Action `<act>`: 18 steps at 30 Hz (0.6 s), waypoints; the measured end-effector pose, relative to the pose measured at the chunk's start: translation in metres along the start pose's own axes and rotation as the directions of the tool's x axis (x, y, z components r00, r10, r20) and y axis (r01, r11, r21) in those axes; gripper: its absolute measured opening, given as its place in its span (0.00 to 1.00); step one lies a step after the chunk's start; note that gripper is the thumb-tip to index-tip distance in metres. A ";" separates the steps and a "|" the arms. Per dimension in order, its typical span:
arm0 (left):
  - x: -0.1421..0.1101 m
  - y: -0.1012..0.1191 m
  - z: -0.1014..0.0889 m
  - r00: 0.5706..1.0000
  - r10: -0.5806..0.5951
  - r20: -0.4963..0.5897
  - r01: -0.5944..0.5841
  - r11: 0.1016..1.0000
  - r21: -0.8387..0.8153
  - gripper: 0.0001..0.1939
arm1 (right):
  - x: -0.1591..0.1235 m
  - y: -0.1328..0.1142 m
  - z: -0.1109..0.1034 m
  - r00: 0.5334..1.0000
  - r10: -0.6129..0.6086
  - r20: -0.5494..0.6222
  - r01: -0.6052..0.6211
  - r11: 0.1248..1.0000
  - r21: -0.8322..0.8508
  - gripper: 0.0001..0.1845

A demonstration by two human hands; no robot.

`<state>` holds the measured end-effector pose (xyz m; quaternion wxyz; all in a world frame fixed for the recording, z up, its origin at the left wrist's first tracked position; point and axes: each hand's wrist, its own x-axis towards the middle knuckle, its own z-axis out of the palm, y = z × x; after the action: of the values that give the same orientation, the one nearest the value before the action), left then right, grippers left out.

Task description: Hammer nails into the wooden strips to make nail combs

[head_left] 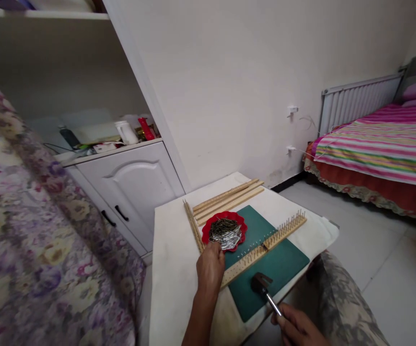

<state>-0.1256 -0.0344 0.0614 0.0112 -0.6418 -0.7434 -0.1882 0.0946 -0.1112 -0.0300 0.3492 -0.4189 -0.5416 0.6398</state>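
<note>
My right hand grips a claw hammer by its handle; the dark head lies over the front of a green mat. At the near rim of a red scalloped bowl is my left hand, its fingers closed and their tips hidden. Many nails fill the bowl, some dark and some silvery. A wooden strip runs diagonally across the mat, with rows of nails standing upright along its middle and far right part. Its near left end shows small holes and lies beside my left hand.
More wooden strips lie behind the bowl, and thin ones lie left of it. All rest on a white-covered table against the wall. A cabinet and floral curtain stand left, a bed right.
</note>
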 end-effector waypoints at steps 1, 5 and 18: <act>-0.006 -0.002 0.000 1.000 -0.005 -0.029 0.003 0.998 -0.067 0.07 | 0.000 -0.002 0.000 1.000 -0.003 0.011 0.003 1.000 0.001 0.24; -0.025 -0.006 0.000 0.999 -0.026 -0.048 0.002 0.897 -0.442 0.07 | -0.001 -0.007 0.001 0.998 -0.069 -0.007 0.070 0.997 0.038 0.23; -0.070 0.039 0.040 0.903 0.080 0.423 0.411 0.130 -0.902 0.08 | 0.021 -0.053 0.002 0.934 -0.102 -0.344 0.206 0.937 0.283 0.19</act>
<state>-0.0668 -0.0846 0.0165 -0.5705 -0.4252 -0.4939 -0.4998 0.0834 -0.0838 0.0192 0.5451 -0.4130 -0.3996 0.6105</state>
